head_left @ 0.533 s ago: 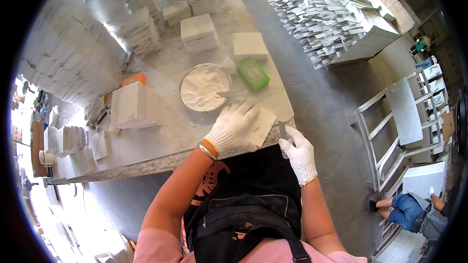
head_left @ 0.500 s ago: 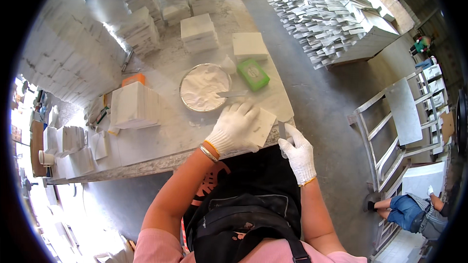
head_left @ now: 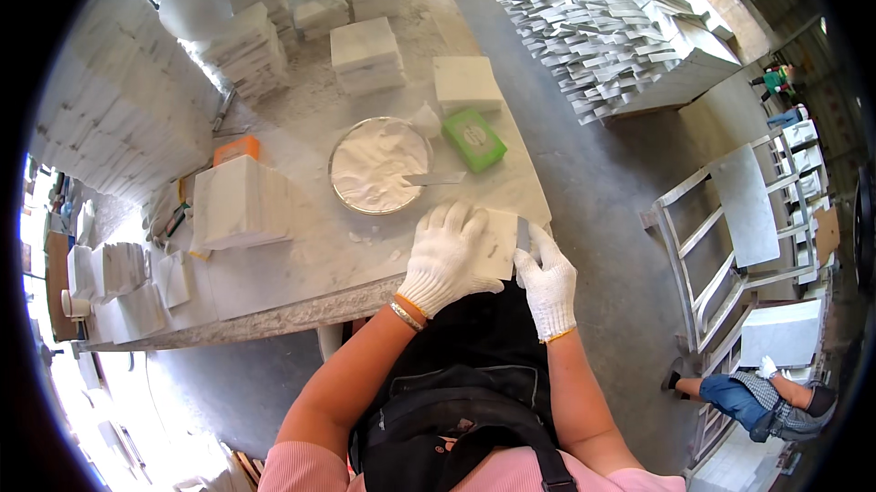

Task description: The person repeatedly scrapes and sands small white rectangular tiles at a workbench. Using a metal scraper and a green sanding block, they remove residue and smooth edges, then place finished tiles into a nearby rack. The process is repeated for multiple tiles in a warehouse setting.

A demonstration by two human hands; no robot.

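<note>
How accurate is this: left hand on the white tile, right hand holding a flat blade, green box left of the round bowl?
Wrong side: the head view shows the green box to the right of the round bowl. The left hand is indeed on the white tile and the right hand holds the flat blade.

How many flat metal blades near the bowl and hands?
2. One blade lies across the rim of the bowl; a second blade is in the right hand, beside the white tile. Others may be hidden.
</note>
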